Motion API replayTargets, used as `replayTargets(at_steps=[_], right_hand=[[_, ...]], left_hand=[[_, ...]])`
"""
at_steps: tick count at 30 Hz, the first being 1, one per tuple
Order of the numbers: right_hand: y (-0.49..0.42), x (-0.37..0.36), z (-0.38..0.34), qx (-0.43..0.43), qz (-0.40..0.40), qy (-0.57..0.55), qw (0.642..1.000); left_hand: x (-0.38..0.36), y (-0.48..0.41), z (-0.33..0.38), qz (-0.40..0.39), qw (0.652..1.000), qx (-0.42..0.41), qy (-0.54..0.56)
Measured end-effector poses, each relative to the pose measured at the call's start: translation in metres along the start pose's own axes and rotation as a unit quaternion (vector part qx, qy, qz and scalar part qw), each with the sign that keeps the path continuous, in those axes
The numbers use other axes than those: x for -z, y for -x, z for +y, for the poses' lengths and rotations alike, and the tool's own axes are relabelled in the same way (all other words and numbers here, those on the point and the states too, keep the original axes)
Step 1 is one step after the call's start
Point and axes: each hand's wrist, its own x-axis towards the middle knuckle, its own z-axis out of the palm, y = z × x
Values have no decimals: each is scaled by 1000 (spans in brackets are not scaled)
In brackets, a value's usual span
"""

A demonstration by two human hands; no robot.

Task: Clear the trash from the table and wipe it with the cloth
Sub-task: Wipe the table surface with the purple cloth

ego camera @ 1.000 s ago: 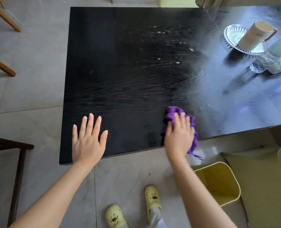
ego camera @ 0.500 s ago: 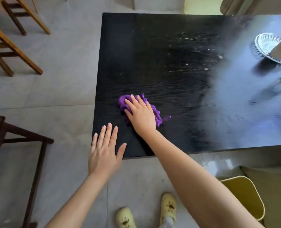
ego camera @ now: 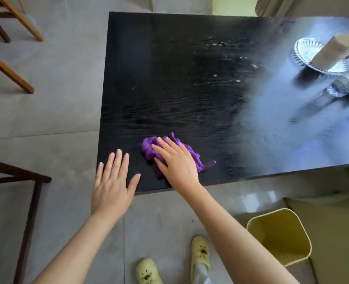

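A crumpled purple cloth (ego camera: pixel 187 149) lies on the black wooden table (ego camera: pixel 169 78) near its front left corner. My right hand (ego camera: pixel 176 163) presses flat on the cloth with straight fingers, covering its near part. My left hand (ego camera: pixel 113 185) lies flat with fingers spread at the table's front left corner, just left of the cloth. Small white crumbs (ego camera: pixel 238 80) are scattered on the far middle of the table. A yellow bin (ego camera: pixel 280 236) stands on the floor below the table's front edge, to my right.
At the table's far right a beige mug (ego camera: pixel 333 52) lies tilted in a glass dish (ego camera: pixel 304 48), with a plastic bottle (ego camera: pixel 347 89) beside it. Wooden chair legs (ego camera: pixel 12 64) stand to the left, a dark frame (ego camera: pixel 26 201) near left. My feet in yellow clogs (ego camera: pixel 200 251) are below.
My right hand has swept the cloth leftward from the front middle to the front left corner, then slightly back toward the front edge. My left hand has stayed at the corner.
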Motion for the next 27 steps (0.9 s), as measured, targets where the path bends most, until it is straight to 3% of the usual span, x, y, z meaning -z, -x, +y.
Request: replayTargets(at_steps=[5,9,14,16,18,21,24,27], right_hand=[[59,25,68,-49,30,45,997],[87,51,123,-168,45,19,985],[86,61,122,-201,30,2,979],[83,72,122,-214,11,-89,973],[78,88,131,-253,34,-190,948],[73,100,146,-244,-43,-28,968],[66,104,152,-234,-101,13,967],[59,109,155,-239,-131,10,962]], left_hand=[[-1,1,-2,-3,1000,3,11],[0,0,1,-21,999,15,22],[7,-2,11,-26,997,44,50],[16,-7,34,-32,995,45,80],[26,-14,73,-21,993,-18,117],[43,-28,150,-61,963,-86,246],[49,-47,215,-142,919,-43,366],[46,-68,247,-163,895,92,405]])
